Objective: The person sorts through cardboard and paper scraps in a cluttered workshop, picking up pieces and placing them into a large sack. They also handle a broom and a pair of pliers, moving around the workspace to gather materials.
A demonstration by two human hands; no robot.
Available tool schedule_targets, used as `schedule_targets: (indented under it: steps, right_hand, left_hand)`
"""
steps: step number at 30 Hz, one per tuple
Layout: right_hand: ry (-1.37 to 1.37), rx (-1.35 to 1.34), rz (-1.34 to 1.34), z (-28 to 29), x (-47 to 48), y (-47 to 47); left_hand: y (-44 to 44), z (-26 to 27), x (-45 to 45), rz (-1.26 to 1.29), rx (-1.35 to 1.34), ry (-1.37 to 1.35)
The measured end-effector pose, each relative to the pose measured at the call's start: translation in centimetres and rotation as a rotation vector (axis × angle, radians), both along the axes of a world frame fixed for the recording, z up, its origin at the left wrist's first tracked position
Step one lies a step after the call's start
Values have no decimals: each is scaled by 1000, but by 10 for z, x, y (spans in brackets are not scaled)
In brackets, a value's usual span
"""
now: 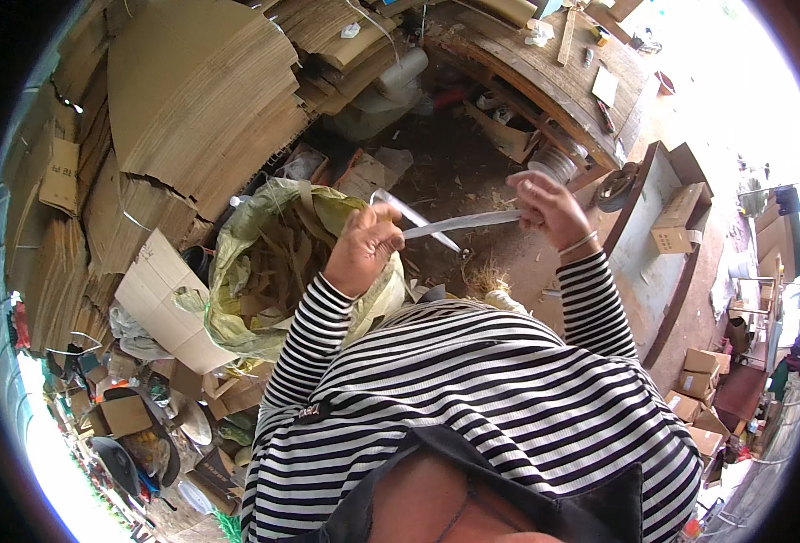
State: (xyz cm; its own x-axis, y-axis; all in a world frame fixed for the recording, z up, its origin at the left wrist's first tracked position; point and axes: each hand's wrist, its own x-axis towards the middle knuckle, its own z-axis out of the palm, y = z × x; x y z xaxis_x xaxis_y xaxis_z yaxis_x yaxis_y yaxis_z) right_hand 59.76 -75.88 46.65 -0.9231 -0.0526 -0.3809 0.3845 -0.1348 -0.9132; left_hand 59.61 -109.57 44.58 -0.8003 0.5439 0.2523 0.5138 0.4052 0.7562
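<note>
A translucent white plastic strap [464, 222] stretches between my two hands in front of my chest. My left hand [367, 243] pinches one stretch of it, and a loose length loops up past those fingers and slants down over the floor. My right hand [548, 205], with a pale bangle at the wrist, grips the strap on the other side. Below and beside my left hand stands a yellowish woven sack [227, 271], its mouth wide and cardboard scraps [274, 261] inside. The strap's grip points are partly hidden by my fingers.
Stacks of flattened cardboard [203, 81] rise at the upper left. A wooden table [508, 41] holding small items stands at the upper right. Right of me is a flat cart [644, 251] bearing a cardboard box [678, 220]. Dry fibres [485, 277] lie on the floor.
</note>
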Motion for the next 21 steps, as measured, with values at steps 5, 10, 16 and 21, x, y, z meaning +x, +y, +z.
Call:
schedule_targets:
  steps: [5,10,16,21]
  right_hand:
    - [88,340,245,-34,25,-38]
    - [346,551,538,-34,7,-40]
    - [586,315,263,7,-32,-25]
    - [359,-159,370,-9,-43,-46]
  left_hand:
    - [6,12,-9,-227,587,-331]
    - [46,12,-19,-290,1285,-955]
    - [106,27,-49,82,1153,-616]
    - [165,49,-88,6,1250,-631]
